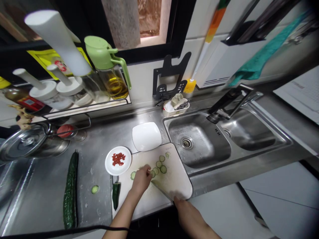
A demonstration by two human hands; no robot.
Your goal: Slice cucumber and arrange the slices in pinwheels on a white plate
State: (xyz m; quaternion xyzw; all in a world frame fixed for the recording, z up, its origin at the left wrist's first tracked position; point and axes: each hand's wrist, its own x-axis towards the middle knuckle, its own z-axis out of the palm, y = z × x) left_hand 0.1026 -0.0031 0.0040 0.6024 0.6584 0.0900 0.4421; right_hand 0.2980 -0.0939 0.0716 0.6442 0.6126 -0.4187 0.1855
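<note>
My right hand (183, 209) is wrapped round the handle of a kitchen knife (161, 190), whose thin blade points left across the white cutting board (174, 181). Bent over the board, my left hand (142, 179) has its fingers closed on cucumber slices, partly hidden beneath them. Round cucumber slices (159, 164) lie in a loose line to the right of its fingertips, and another slice (133, 175) shows to its left. A cut cucumber piece (116, 196) rests at the board's left edge. On the steel counter further left lie a whole cucumber (71, 192) and a cut end (95, 189).
A plate of small red pieces (109, 161) and a white square dish (146, 136) sit behind the board. To the right is a double sink (199, 146) with a black faucet (224, 104). An oil jug (112, 79) and jars stand on a rack at the back left.
</note>
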